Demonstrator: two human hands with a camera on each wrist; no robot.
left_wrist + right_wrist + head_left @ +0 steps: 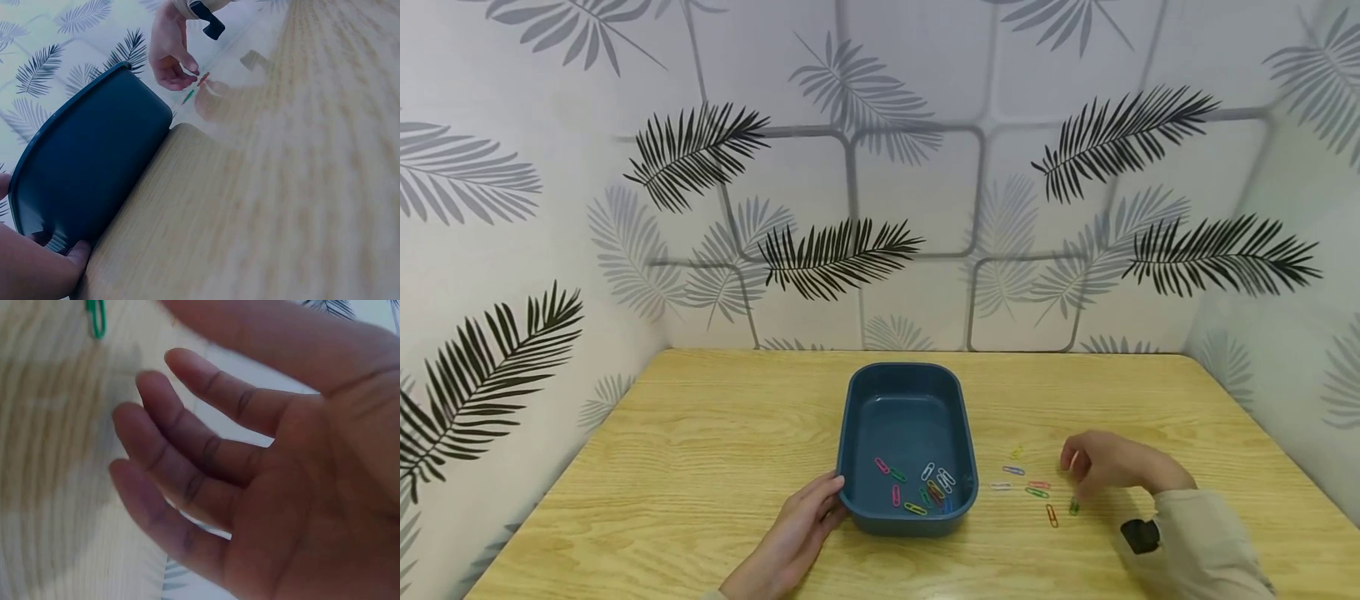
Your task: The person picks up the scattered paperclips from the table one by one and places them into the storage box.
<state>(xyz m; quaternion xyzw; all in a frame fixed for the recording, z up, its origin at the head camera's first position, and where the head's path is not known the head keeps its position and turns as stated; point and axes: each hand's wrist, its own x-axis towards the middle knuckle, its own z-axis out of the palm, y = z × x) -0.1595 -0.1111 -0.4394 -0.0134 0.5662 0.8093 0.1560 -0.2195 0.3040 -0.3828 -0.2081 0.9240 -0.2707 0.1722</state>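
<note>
A dark blue plastic box [909,527] stands on the table with several coloured paper clips [897,496] on its floor, mostly towards its near end. At its near left corner my left hand [797,533] holds the box, one fingertip at the rim and other fingers against the outer wall. My right hand [1108,462] hovers over the table right of the box, fingers loosely bent and nothing seen between them. Close under its fingertips lies a green paper clip [1074,505]. Beside it are a red paper clip [1052,516], another green one [1037,492] and several more.
The wood-grain table [715,433] runs back to a wall [917,200] with a leaf pattern. A yellow paper clip [1017,452] is the farthest back of the loose ones. On the right wrist is a black strap or device [1141,536], by a beige sleeve [1210,542].
</note>
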